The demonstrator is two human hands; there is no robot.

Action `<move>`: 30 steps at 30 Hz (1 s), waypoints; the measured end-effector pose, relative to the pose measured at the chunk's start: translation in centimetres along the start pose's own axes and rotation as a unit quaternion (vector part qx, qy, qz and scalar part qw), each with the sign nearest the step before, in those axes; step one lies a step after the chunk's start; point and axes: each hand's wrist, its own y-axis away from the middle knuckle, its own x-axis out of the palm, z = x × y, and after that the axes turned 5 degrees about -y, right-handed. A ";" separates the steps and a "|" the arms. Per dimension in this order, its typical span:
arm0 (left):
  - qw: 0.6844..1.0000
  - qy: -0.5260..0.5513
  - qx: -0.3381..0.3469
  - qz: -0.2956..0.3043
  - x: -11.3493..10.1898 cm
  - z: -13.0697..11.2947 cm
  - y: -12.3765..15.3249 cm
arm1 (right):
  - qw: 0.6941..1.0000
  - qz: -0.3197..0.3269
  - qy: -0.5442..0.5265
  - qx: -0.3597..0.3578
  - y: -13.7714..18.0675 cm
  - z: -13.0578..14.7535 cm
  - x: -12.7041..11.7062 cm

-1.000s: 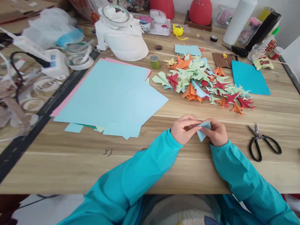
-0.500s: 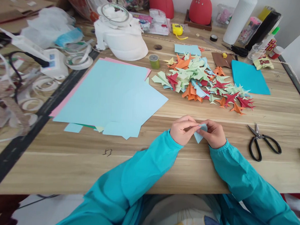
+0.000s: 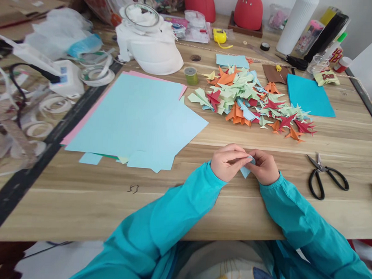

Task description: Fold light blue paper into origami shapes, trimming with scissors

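Both hands meet over the wooden table [image 3: 202,205] near its front edge. My left hand [image 3: 227,161] and my right hand [image 3: 266,166] pinch a small folded piece of light blue paper [image 3: 244,171] between them; only its lower corner shows under the fingers. Just beyond the hands lies a heap of folded paper shapes [image 3: 251,101] in green, red, orange and blue. To the left lie large light blue sheets [image 3: 134,121] over a pink one.
Black scissors [image 3: 325,179] lie right of my hands. A teal sheet [image 3: 309,97] lies at the back right, a white moulded form [image 3: 149,44] and a small green spool [image 3: 191,75] at the back. Tape rolls [image 3: 96,73] and clutter fill the left side.
The hands have closed in around the blue paper, so less of it shows now. They sit in almost the same place.
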 end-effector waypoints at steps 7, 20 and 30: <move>1.000 -0.002 0.019 -0.001 -0.2 -0.2 -0.1 | 1.000 0.007 0.014 -0.012 0.1 0.2 0.2; 0.997 0.051 -0.053 0.016 -0.3 -0.6 0.0 | 0.999 0.029 0.011 -0.018 -0.1 0.0 -0.2; 0.997 0.062 0.001 0.042 -0.2 -0.1 0.2 | 0.999 0.040 -0.020 -0.021 -0.2 0.0 -0.4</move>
